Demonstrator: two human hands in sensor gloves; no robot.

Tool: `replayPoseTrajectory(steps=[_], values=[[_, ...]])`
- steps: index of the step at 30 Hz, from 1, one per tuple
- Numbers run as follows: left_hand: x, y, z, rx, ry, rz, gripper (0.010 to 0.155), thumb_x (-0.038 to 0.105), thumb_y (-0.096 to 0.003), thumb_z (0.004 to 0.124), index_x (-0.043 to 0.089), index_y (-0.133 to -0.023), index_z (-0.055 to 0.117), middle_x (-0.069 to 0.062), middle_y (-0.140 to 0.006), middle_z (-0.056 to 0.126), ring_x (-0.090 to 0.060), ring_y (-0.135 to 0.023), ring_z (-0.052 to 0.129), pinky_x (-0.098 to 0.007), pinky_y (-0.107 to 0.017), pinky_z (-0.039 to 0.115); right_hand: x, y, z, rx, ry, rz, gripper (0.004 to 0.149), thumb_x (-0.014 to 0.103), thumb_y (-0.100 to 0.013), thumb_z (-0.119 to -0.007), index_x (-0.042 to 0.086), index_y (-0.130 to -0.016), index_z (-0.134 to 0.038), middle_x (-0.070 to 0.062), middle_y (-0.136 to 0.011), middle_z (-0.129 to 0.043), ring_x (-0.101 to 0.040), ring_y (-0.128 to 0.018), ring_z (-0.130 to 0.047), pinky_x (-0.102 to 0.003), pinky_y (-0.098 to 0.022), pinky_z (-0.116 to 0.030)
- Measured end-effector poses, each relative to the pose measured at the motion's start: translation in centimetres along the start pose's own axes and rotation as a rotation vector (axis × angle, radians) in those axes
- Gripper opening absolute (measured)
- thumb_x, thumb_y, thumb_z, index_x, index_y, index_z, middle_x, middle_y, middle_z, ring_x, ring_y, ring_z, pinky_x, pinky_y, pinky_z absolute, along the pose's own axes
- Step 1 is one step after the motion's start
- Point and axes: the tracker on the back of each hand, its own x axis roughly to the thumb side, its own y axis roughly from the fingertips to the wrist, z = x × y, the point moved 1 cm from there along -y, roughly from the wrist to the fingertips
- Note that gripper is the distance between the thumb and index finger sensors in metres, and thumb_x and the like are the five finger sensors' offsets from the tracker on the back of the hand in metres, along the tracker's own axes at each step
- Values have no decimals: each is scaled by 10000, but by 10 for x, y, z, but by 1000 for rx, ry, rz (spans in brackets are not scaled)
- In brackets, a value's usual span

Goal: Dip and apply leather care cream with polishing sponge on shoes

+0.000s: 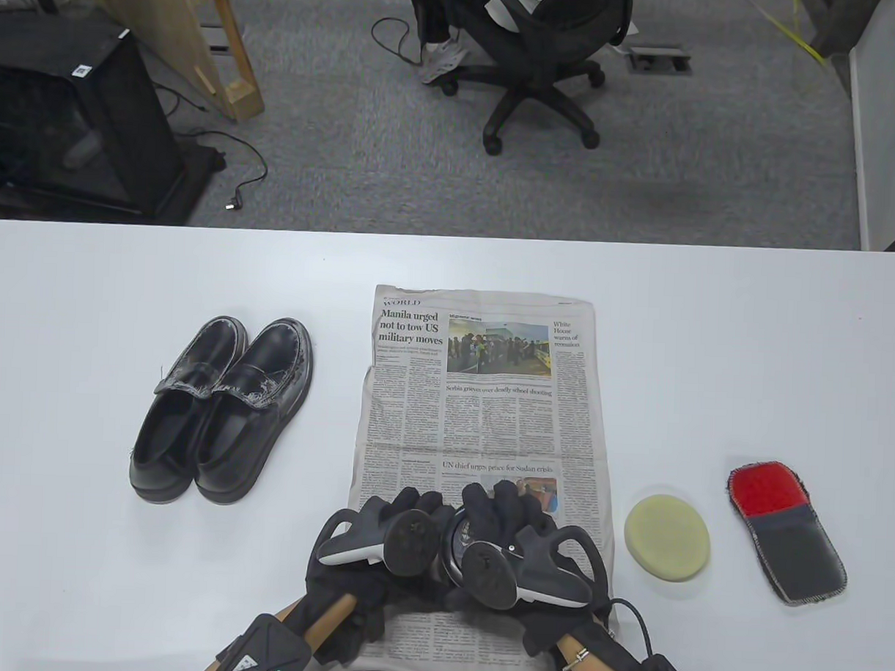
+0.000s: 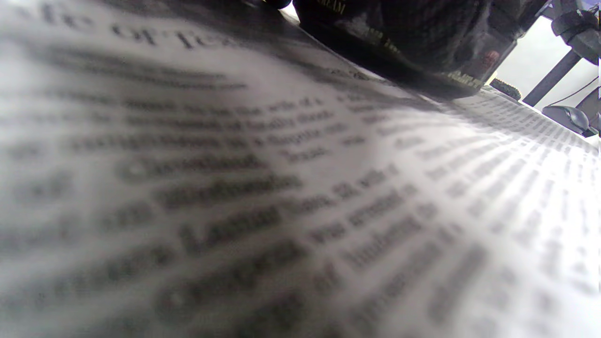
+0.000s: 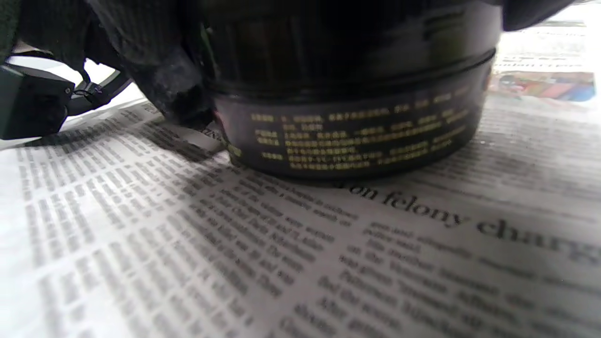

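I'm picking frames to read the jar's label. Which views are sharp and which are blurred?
Table view: sharp, evenly lit, newspaper headlines legible. Left wrist view: near print badly out of focus, jar dark at the top edge. Right wrist view: jar fills the frame, gold lettering soft and unreadable, upper part in shadow.

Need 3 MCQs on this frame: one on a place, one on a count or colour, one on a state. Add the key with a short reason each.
1. Where does the round pale-yellow polishing sponge lie?
A. on the newspaper
B. on the white table, right of the printed newspaper sheet
C. inside a shoe

2. How many black leather loafers stand on the table?
A. one
B. two
C. three

3. How does the round black cream jar stand?
A. on the newspaper, between both hands
B. lifted above the table
C. tipped on its side

Key: 1 B, it sits on bare table between the paper and the red-and-grey cloth mitt. 2 B, a pair stands side by side. 3 A, its base rests flat on the print, with the left hand and right hand around it.
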Motion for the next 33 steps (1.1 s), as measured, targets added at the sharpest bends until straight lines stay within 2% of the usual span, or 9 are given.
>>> replayPoseTrajectory(steps=[5, 12, 16, 18, 21, 26, 29, 31, 33], values=[[0, 0, 0, 0, -1, -1, 1041, 577, -492, 733, 38, -1202, 196, -282, -1223, 124, -541, -1023, 137, -688, -667, 246, 1, -1, -2, 18, 25, -8, 1218, 734, -465, -602, -76, -1168, -24, -532, -1099, -188, -751, -907, -386, -758, -666, -525], [0, 0, 0, 0, -2, -1, 1040, 580, -492, 731, 40, -1202, 197, -278, -1224, 122, -542, -1023, 138, -687, -668, 247, 9, 2, -1, 71, 152, -86, 1114, 740, -514, -273, -142, -1160, -65, -583, -1070, -266, -747, -843, -552, -750, -596, -634], [0, 0, 0, 0, 1, 0, 1039, 578, -492, 732, 42, -1203, 197, -278, -1224, 123, -540, -1023, 136, -687, -668, 245, 4, 10, 8, 26, 43, -5, 1011, 668, -553, -454, -46, -1189, -123, -483, -1106, -56, -761, -942, -139, -785, -656, -417], [0, 0, 0, 0, 0, 0, 1039, 579, -494, 731, 39, -1203, 196, -279, -1223, 122, -543, -1023, 137, -688, -668, 245, 3, 12, 10, -9, 45, 5, 911, 626, -540, -568, 94, -1199, -233, -363, -1173, -128, -679, -1012, -217, -719, -707, -453], [0, 0, 0, -1, -5, -2, 1040, 580, -493, 729, 38, -1202, 195, -281, -1223, 122, -545, -1022, 138, -689, -667, 247, 3, 7, 6, -41, 84, -30, 923, 679, -494, -564, 164, -1190, -244, -272, -1217, -247, -605, -1039, -353, -702, -710, -519], [0, 0, 0, 0, -6, -4, 1040, 581, -491, 727, 40, -1202, 196, -279, -1223, 121, -544, -1023, 137, -690, -667, 247, 9, -3, 1, -175, 286, -207, 1041, 771, -502, -270, 8, -1201, -390, -384, -1051, -589, -553, -663, -767, -452, -403, -848], [0, 0, 0, -1, -6, -4, 1040, 581, -490, 727, 41, -1203, 196, -280, -1223, 122, -540, -1024, 136, -689, -668, 246, 0, 0, 7, -128, 270, -260, 1007, 745, -531, -291, -9, -1188, -413, -340, -999, -696, -405, -557, -883, -320, -326, -886], [0, 0, 1, -1, -4, -3, 1040, 581, -491, 728, 39, -1202, 196, -281, -1222, 122, -545, -1022, 137, -690, -667, 245, -6, 8, 11, -60, 142, -245, 968, 715, -557, -362, -22, -1185, -397, -374, -1054, -631, -495, -698, -873, -424, -473, -855], [0, 0, 0, -1, -4, -2, 1038, 582, -493, 727, 40, -1202, 197, -280, -1222, 122, -545, -1021, 137, -690, -667, 245, -5, 13, 14, -11, 121, -144, 895, 650, -555, -486, 44, -1197, -335, -396, -1171, -337, -670, -1011, -432, -668, -676, -604]])
